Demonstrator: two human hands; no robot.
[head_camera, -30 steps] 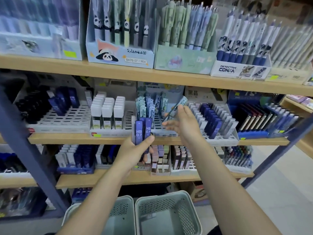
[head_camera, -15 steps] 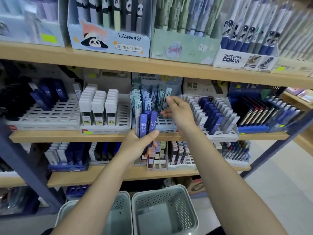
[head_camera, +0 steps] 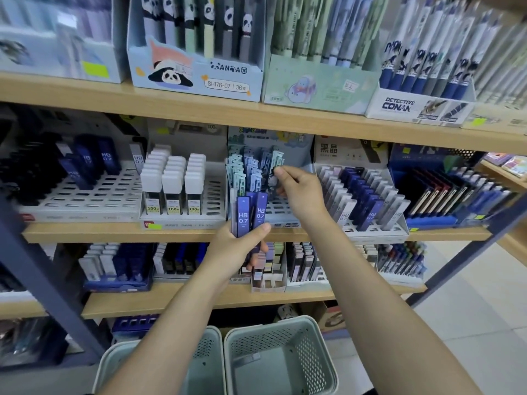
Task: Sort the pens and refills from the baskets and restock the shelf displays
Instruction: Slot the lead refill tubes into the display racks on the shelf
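A pale green refill case (head_camera: 276, 160) is pinched by the right hand (head_camera: 299, 192) at the back of the middle display tray (head_camera: 281, 216), apparently being slotted in among matching cases just left of the fingers. A small bunch of dark blue HB 0.7 refill cases (head_camera: 251, 216) is gripped upright in the left hand (head_camera: 238, 252), just below and left of the right hand. Two baskets (head_camera: 281, 354) are seen far below both hands; the right one looks nearly emptied, the left is mostly hidden by the forearm. Restocking is judged partly done: the blue cases are left to place, and many tray slots are unfilled.
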